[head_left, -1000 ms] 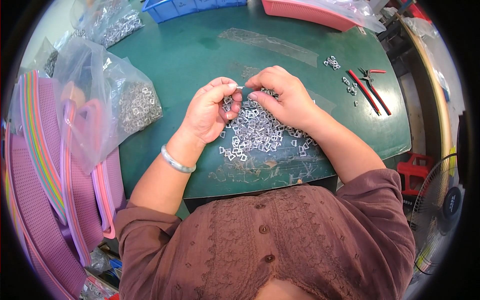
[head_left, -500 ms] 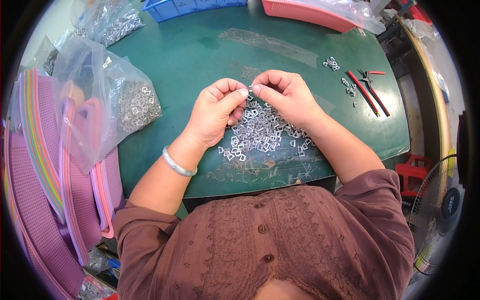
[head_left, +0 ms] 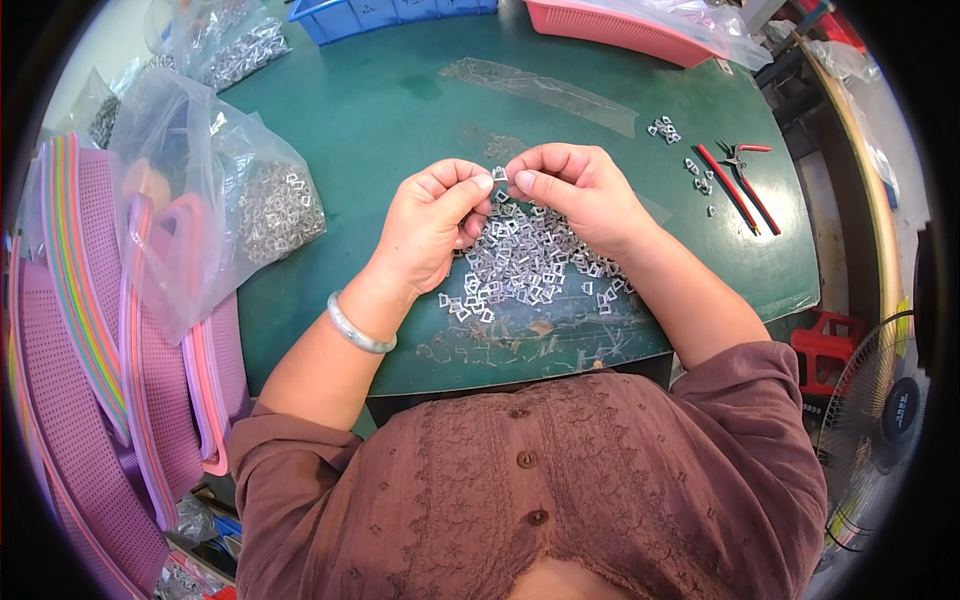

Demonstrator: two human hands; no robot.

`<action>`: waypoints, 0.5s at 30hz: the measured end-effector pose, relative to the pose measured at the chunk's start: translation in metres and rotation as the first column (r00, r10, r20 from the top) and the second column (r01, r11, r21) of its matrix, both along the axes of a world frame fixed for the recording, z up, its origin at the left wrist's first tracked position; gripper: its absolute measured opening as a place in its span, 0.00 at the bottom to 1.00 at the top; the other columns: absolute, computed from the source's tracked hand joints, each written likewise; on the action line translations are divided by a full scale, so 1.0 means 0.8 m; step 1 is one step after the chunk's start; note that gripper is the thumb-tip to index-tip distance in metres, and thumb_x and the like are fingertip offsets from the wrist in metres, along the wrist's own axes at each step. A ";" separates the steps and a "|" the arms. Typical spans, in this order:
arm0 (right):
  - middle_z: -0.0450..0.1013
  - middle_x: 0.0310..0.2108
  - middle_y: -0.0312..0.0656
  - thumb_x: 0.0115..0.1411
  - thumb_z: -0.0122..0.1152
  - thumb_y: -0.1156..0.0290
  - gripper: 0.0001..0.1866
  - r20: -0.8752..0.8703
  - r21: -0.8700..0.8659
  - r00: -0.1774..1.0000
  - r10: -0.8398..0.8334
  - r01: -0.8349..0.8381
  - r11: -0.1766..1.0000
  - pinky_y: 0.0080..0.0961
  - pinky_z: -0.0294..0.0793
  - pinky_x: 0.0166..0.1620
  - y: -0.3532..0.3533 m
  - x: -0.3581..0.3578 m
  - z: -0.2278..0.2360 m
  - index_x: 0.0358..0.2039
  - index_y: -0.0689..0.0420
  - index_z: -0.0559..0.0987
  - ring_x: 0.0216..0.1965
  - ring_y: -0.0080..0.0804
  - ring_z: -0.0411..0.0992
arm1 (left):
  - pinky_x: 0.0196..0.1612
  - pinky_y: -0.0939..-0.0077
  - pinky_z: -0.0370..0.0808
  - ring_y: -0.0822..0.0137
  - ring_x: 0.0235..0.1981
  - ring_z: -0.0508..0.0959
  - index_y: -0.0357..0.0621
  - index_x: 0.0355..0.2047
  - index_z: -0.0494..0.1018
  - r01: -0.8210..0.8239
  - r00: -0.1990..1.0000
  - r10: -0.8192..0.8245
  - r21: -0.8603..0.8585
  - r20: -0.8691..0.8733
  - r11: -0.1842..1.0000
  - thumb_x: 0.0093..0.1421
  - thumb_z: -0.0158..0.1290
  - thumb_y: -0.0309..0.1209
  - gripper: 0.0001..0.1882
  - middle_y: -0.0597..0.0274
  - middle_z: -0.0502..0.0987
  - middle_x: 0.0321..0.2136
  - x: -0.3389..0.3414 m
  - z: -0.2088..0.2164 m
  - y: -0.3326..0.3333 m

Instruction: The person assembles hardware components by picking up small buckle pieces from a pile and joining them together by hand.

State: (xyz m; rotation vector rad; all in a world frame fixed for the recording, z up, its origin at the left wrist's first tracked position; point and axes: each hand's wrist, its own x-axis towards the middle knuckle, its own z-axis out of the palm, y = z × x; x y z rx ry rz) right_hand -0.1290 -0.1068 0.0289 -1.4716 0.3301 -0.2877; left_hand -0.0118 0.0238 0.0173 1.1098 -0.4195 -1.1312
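Note:
A small silver metal buckle [head_left: 499, 174] shows between the fingertips of my two hands, just above a loose heap of similar metal buckles [head_left: 520, 255] on the green table. My left hand [head_left: 432, 220], with a pale bangle on its wrist, pinches the buckle's left side between thumb and forefinger. On its right side, the thumb and forefinger of my right hand [head_left: 585, 200] are closed against it. The other fingers of both hands are curled in. Part of the heap lies hidden under my right hand.
Red-handled pliers [head_left: 740, 185] and small groups of buckles [head_left: 664, 128] lie at the right. A clear plastic bag [head_left: 280, 205] of metal pieces stands left, beside purple baskets [head_left: 85, 300]. Blue [head_left: 390, 12] and pink [head_left: 610, 35] trays line the far edge. A fan [head_left: 880, 420] stands lower right.
The buckle between my fingertips has turned so that its open frame shows more plainly. My fingertips are slightly farther apart. The heap looks the same.

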 end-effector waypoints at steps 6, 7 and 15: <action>0.71 0.28 0.35 0.52 0.54 0.74 0.09 0.007 -0.009 1.000 0.018 -0.018 1.000 0.15 0.66 0.36 0.000 -0.002 -0.001 0.33 0.64 0.74 0.31 0.17 0.67 | 0.13 0.94 0.55 0.82 0.14 0.63 0.43 0.27 0.69 -0.007 1.000 0.007 0.004 -0.011 1.000 0.54 0.48 0.28 0.03 0.70 0.68 0.18 -0.002 -0.002 0.000; 0.71 0.28 0.35 0.52 0.54 0.74 0.08 0.011 -0.006 1.000 0.018 -0.018 1.000 0.14 0.66 0.36 0.001 -0.002 0.000 0.33 0.64 0.74 0.30 0.17 0.67 | 0.13 0.94 0.55 0.82 0.14 0.63 0.43 0.27 0.69 -0.007 1.000 0.007 0.004 -0.010 1.000 0.54 0.48 0.28 0.03 0.70 0.68 0.18 -0.002 -0.002 0.000; 0.69 0.23 0.31 0.51 0.55 0.73 0.06 -0.041 -0.003 0.999 -0.014 0.014 1.000 0.13 0.64 0.30 0.011 -0.014 -0.018 0.27 0.64 0.74 0.25 0.14 0.63 | 0.13 0.93 0.55 0.82 0.13 0.62 0.43 0.27 0.69 -0.012 1.000 0.013 0.064 -0.018 0.998 0.54 0.49 0.29 0.03 0.71 0.67 0.17 -0.022 -0.021 0.009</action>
